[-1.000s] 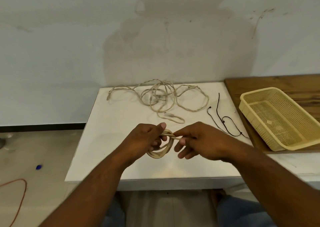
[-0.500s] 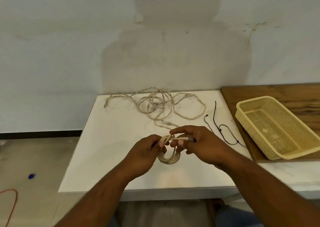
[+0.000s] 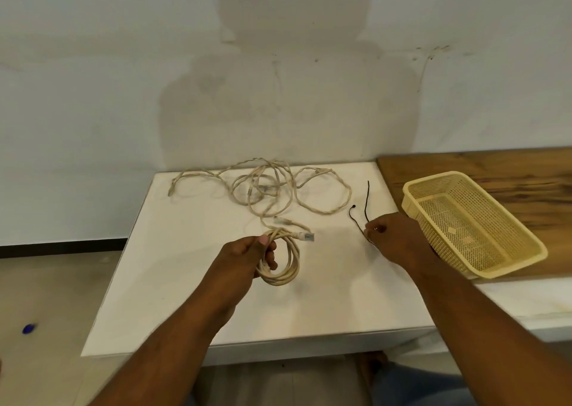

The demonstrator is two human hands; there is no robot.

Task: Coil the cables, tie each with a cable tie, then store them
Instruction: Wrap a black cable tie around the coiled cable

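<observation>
Beige coiled cable (image 3: 294,260) gripped in L hand (image 3: 244,251) | R hand (image 3: 399,238) pinching black ties (image 3: 367,201)

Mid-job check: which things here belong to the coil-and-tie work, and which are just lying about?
Job: coiled cable, gripped by the left hand; black cable ties, right hand at them; loose cables at the back of the table; yellow basket for storing.
Lying about: small blue object on the floor; wooden board under the basket.

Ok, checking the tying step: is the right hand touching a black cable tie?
Touching: the head view shows the right hand pinching a black cable tie at its fingertips.
</observation>
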